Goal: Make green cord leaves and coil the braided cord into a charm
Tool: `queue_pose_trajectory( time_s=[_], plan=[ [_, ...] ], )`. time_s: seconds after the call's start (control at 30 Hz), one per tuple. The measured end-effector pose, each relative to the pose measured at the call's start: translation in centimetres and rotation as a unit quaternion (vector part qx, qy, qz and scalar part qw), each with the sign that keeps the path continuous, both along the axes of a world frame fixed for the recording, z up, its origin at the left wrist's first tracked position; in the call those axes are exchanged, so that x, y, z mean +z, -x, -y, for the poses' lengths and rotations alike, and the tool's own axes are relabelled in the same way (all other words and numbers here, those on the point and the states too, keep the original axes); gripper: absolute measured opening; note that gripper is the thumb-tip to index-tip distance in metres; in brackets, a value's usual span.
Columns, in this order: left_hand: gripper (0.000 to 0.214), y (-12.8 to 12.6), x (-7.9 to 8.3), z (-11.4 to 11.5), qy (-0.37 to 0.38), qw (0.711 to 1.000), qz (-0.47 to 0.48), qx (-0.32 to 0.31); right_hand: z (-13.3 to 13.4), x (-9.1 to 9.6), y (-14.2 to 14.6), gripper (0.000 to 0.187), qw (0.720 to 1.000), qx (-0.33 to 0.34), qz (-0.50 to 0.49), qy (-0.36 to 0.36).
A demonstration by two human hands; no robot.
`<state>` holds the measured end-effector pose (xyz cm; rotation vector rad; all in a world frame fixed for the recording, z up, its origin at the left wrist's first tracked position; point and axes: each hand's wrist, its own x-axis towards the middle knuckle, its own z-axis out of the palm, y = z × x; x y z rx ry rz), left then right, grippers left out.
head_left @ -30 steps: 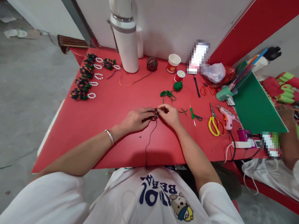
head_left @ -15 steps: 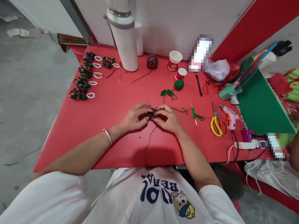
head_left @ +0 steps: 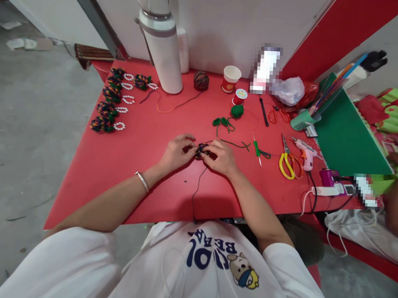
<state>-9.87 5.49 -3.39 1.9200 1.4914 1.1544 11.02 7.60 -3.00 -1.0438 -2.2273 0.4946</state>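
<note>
Between my hands, at the middle of the red table, is a small dark multicoloured crocheted yarn piece point(head_left: 201, 151). My left hand point(head_left: 179, 152) pinches its left edge between thumb and fingers. My right hand point(head_left: 221, 156) has its fingers closed on the right side, covering part of it. A dark yarn strand point(head_left: 198, 186) runs from the piece down to the table's front edge. Just beyond lie green yarn leaves point(head_left: 224, 122) with a trailing tail, and a green ball of yarn point(head_left: 237, 110). A green-handled crochet hook point(head_left: 257, 149) lies to the right of my right hand.
Finished-looking yarn pieces with bead loops point(head_left: 103, 123) line the left. Behind stand a white flask point(head_left: 163, 55), a multicoloured yarn ball point(head_left: 201, 80) and a paper cup point(head_left: 231, 79). Yellow-handled scissors point(head_left: 286, 165) and a pink glue gun point(head_left: 306, 154) lie right, near a green box point(head_left: 354, 134) and another person's arm point(head_left: 396, 192).
The fingers of my left hand have shifted slightly left, showing more of the yarn piece. The view has moved a little; the things on the table stay in place.
</note>
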Motion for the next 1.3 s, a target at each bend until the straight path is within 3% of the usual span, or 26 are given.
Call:
queue_pose_trajectory(
  time_s=[0.6, 0.73, 0.87, 1.03, 1.3],
  plan=[
    [0.014, -0.4, 0.1, 0.4, 0.035, 0.998, 0.040, 0.017, 0.6, 0.3, 1.2, 0.020, 0.996, -0.044, 0.066, -0.050],
    [0.006, -0.5, -0.1, 0.5, -0.013, 0.999, 0.018, 0.023, 0.5, 0.3, 1.2, 0.024, 0.996, -0.042, 0.066, -0.042],
    [0.014, -0.3, -0.4, 0.6, -0.085, 0.996, -0.019, -0.024, 0.6, 0.3, 0.9, 0.022, 0.998, -0.035, 0.046, -0.023],
    [0.012, 0.1, -0.8, 0.6, -0.092, 0.993, -0.052, -0.052, 0.6, 0.5, 0.1, 0.018, 1.000, -0.015, -0.002, -0.002],
    [0.017, 0.3, -0.7, 0.9, -0.106, 0.987, -0.090, -0.074, 0.0, 0.0, -0.9, 0.018, 0.999, 0.010, -0.036, -0.027]
  ],
)
